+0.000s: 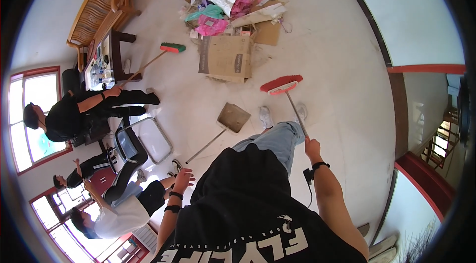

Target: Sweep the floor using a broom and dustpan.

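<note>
Cloth shirt | right grip wrapping slim broom handle | left grip seemingly spread, near dustpan

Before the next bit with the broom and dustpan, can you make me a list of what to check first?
1. Right hand holding the red broom: ok, fingers are around its stick.
2. Left hand holding the dustpan handle: not ok, the fingers are open and the handle's end shows beyond them.
3. Shoes off the dustpan: ok, the nearer shoe is beside it.
4. Other person's broom away from the red one: ok, they're well apart.
5. Red bristles touching the floor: cannot tell from above.
</note>
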The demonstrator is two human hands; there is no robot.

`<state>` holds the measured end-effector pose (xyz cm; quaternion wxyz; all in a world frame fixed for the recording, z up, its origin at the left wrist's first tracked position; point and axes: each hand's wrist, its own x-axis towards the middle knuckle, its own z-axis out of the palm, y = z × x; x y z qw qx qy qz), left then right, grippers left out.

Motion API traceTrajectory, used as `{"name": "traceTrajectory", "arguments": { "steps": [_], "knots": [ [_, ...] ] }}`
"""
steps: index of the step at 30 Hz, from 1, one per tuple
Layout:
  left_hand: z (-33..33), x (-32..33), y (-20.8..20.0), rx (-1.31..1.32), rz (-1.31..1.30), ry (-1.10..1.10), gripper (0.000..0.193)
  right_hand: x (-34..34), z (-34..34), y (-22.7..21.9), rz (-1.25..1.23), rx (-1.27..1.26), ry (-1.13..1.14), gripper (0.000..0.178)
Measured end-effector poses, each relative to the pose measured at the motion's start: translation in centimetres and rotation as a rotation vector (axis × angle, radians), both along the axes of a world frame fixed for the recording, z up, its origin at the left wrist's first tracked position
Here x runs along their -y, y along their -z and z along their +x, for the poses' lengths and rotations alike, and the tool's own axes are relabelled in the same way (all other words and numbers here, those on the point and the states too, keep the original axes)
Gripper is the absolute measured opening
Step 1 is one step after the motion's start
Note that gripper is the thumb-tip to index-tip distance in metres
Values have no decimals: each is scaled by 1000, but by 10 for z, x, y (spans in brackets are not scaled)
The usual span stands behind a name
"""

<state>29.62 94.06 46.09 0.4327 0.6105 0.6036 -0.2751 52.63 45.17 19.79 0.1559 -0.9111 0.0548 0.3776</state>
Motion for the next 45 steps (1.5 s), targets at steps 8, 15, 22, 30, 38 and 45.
{"name": "traceTrajectory", "arguments": {
  "steps": [8,15,22,30,38,45],
  "knots": [
    [8,4,4,47,-7,27,25,-82,86,36,135,48,219,62],
    [0,-11,12,115,-64,37,25,-94,95,47,151,72,264,70],
    [-3,-19,17,143,-104,-2,25,-29,37,-20,224,-257,260,45],
    [20,-19,23,139,-127,25,25,-8,17,-27,444,-318,716,18],
    [50,-49,40,-56,-150,134,23,13,22,4,399,-275,917,15],
    [103,-27,45,-112,-107,189,22,74,46,47,70,108,380,17]
  ]
}}
